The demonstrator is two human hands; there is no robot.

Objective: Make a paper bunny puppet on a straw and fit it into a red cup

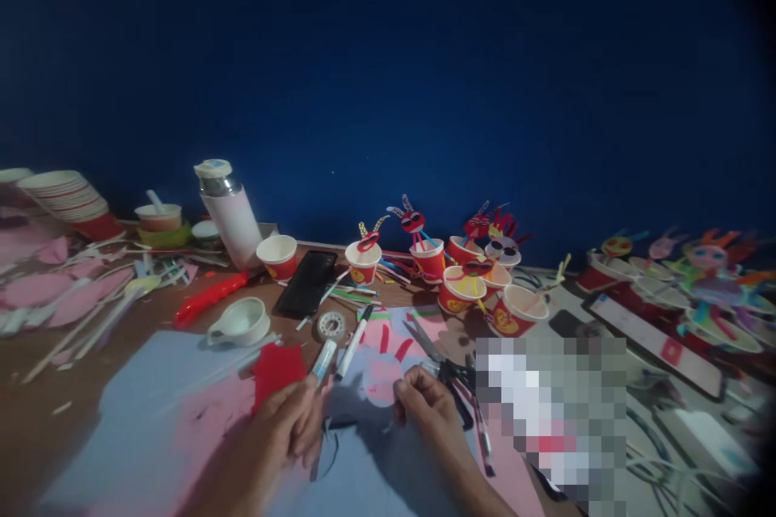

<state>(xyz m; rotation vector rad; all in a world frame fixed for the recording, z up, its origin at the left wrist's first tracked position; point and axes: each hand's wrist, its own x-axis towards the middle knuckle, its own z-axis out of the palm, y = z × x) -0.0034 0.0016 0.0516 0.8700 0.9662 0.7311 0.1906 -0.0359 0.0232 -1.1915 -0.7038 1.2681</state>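
My left hand (294,414) is closed, and a white-and-light-blue tube (325,359) sticks up from its fingers. To its right, my right hand (429,408) has thumb and fingers pinched together; what is between them, if anything, is too small to make out. Just left of its fingertips lies a pale pink round paper piece (381,380). A dark patch lies between both hands, with thin dark strips beside it. A black-and-white marker (354,342) rests beyond them. Red felt or paper (280,371) lies behind my left hand. Scissors (436,351) lie beyond my right hand.
Several red paper cups (461,291) with decorated figures stand at the back. A tape roll (331,327), a black phone (306,283), a white cup (239,321), a red-handled cutter (209,299) and a thermos (230,218) stand or lie nearby. Another phone (658,343) lies right.
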